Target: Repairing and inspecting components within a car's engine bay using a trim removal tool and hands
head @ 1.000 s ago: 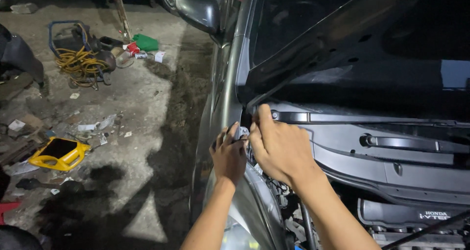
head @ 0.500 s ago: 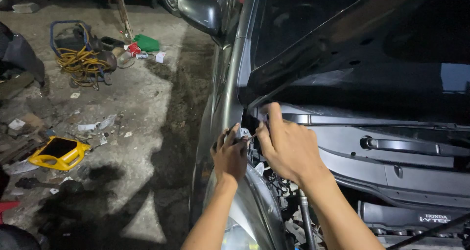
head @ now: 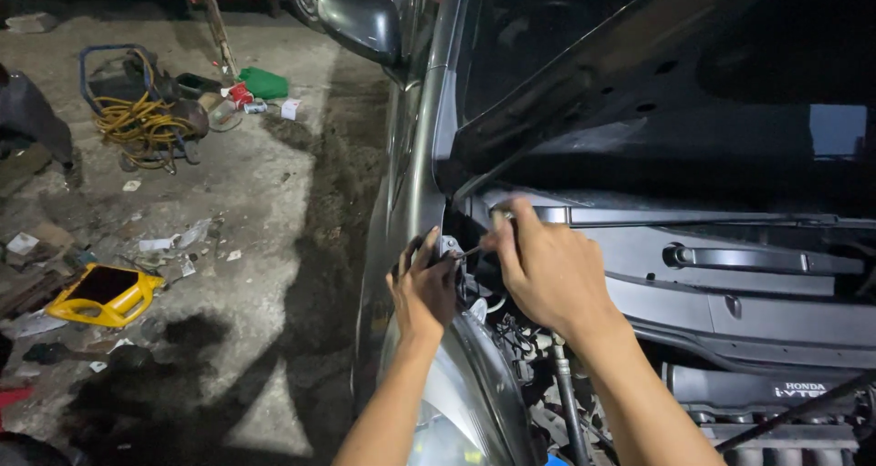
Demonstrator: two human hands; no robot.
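I stand at the front corner of a grey car with its dark hood [head: 639, 92] raised. My left hand [head: 424, 288] curls over the top edge of the fender [head: 411, 192], by a small metal bracket [head: 447, 244] near the hood hinge. My right hand [head: 547, 265] is closed on a thin metal tool [head: 467, 251], whose tip points left at that bracket. The two hands are almost touching. What the tool's tip meets is hidden in shadow.
Under the right hand run the grey cowl panel [head: 730, 288] and a wiper arm [head: 757, 258]; the engine cover [head: 776, 393] and headlight [head: 456, 402] are below. The side mirror [head: 360, 19] juts out above. On the dirty floor lie a yellow container [head: 100, 294], coiled yellow hose [head: 137, 119] and scraps.
My right hand has slid a little to the right and drawn back from the hinge corner, so the thin tool now shows between the hands. The left hand stays on the fender edge.
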